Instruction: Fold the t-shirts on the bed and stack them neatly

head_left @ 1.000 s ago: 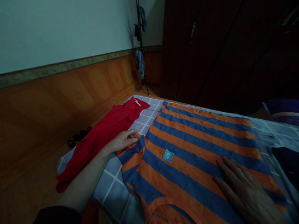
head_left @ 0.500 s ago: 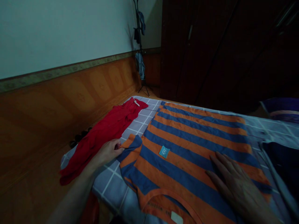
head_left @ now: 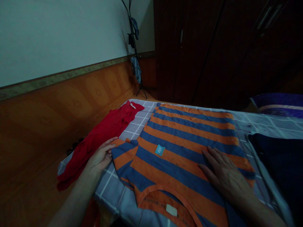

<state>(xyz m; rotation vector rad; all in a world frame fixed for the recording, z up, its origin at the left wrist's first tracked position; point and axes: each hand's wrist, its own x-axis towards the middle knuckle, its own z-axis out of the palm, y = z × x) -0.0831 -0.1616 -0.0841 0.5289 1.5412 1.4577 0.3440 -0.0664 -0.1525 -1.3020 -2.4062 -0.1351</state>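
An orange and blue striped T-shirt (head_left: 175, 142) lies spread on a grey checked sheet (head_left: 138, 127), its collar toward me and a small blue patch on the chest. My left hand (head_left: 101, 156) pinches the edge of the shirt's left-side sleeve. Flat on the right part of the shirt rests my right hand (head_left: 220, 171), fingers extended and holding nothing. Beside my left hand, a red garment (head_left: 101, 132) stretches along the left edge of the bed.
Dark folded cloth (head_left: 276, 154) lies at the right. Behind stand a coat rack (head_left: 136, 60) with clothes and a dark wardrobe (head_left: 196, 56). A purple item (head_left: 279, 104) sits at the far right. An orange-panelled wall (head_left: 71, 101) runs along the left.
The sleeve in my left hand is now spread out flatter toward the left. My right hand stays on the shirt. The view has turned slightly right.
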